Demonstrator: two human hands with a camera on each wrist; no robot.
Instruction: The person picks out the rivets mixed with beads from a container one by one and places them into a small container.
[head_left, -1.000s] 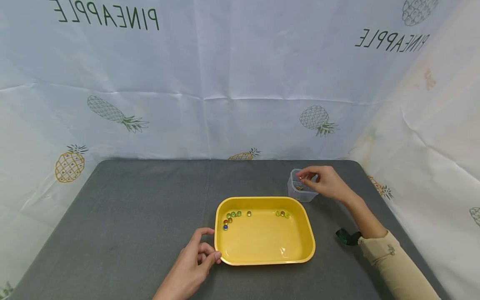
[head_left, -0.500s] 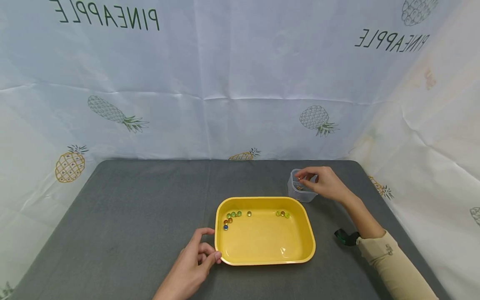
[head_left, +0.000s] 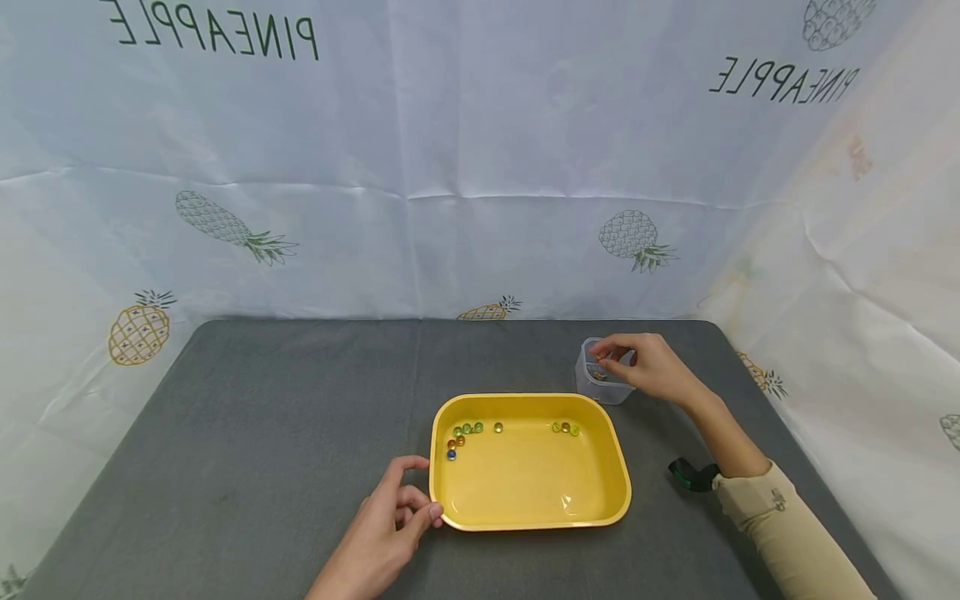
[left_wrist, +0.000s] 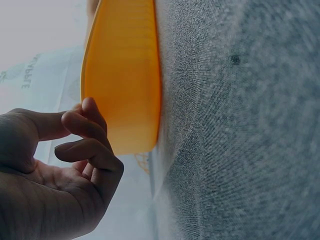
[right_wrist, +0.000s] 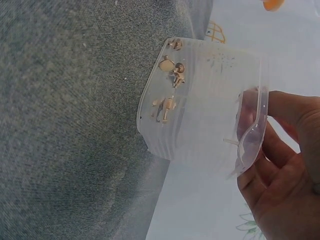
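A yellow tray (head_left: 525, 500) lies on the table, with glass marbles (head_left: 467, 428) in green, amber and blue at its left and more marbles (head_left: 566, 427) at its back right. My left hand (head_left: 382, 525) holds the tray's front left corner, thumb over the rim. Curled fingers (left_wrist: 92, 122) show at that rim in the left wrist view. My right hand (head_left: 648, 362) reaches over a clear plastic box (right_wrist: 215, 100), thumb and fingertips dipped inside its mouth, pinching a small shiny reddish piece whose kind I cannot tell. Small gold metal pieces (right_wrist: 167, 107) lie in the box bottom.
The grey cloth-covered table (head_left: 300, 417) ends at a pineapple-print curtain (head_left: 450, 250) just behind the box. The box stands close to the tray's back right corner. A dark green-and-black wrist strap (head_left: 693, 475) hangs by the right sleeve (head_left: 795, 533).
My right hand has shifted very slightly over the box, and the right sleeve has moved a little left. The left hand, tray and marbles stay in place.
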